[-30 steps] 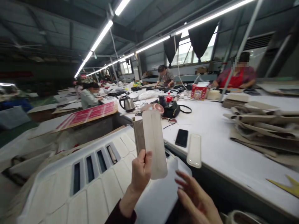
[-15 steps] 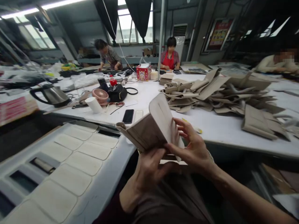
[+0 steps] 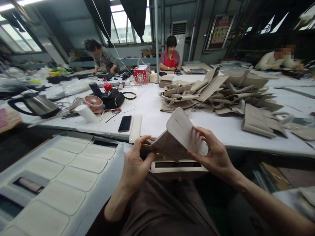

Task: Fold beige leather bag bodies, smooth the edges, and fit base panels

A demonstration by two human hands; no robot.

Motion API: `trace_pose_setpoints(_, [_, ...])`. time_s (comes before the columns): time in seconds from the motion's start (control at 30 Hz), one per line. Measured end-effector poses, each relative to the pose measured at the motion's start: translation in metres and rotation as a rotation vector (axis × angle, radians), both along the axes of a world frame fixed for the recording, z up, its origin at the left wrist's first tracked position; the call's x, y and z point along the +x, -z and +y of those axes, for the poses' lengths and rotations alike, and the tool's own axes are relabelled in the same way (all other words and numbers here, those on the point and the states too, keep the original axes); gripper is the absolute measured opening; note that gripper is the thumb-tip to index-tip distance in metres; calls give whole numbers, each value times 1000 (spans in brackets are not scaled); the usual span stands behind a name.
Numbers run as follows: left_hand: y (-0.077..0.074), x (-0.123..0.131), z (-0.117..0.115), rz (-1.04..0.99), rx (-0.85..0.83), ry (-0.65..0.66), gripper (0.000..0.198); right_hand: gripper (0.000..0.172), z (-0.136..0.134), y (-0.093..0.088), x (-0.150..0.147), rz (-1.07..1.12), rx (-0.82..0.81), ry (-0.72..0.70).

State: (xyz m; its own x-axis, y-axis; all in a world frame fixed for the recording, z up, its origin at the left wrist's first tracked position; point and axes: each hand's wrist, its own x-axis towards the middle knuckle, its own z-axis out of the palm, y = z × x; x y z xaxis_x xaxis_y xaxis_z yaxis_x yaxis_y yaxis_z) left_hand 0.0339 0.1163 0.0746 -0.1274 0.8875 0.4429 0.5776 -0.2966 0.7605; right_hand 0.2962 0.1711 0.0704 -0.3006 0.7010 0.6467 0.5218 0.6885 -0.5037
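A taupe leather-like bag piece point(image 3: 169, 144) is held in the air in front of me, tilted, with a pale round-cornered panel point(image 3: 183, 127) standing up at its right. My left hand point(image 3: 137, 157) pinches its left edge between thumb and fingers. My right hand point(image 3: 214, 150) grips the pale panel at its right edge, thumb in front and fingers behind. Just below, over my lap, is a pale-rimmed frame point(image 3: 159, 169) with a dark slot; the bag piece partly hides it.
Pale rounded panels point(image 3: 78, 178) lie in rows on a board at left. On the white table point(image 3: 147, 101) are a phone point(image 3: 125, 123), a cream strip point(image 3: 135, 128), a fan point(image 3: 93, 104), a kettle point(image 3: 40, 104) and a heap of taupe bag pieces point(image 3: 209, 91). Several people work beyond.
My left hand has moved left, from under the bag piece to its left edge. The piece has tipped lower and shifted right, uncovering the slotted frame. The camera view has turned right.
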Motion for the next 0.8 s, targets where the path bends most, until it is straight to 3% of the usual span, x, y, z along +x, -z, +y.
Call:
trace_pose_setpoints(0.43, [55,7,5,41,-230,-46,19,68,2,34,13,-187,-48,-38])
trace_pose_setpoints(0.63, [76,2,3,-30,-191,-34,15,67,4,32,9,-352,48,-57])
trace_pose_setpoints(0.8, [79,2,1,9,-235,-9,19,66,6,26,5,-456,127,-30])
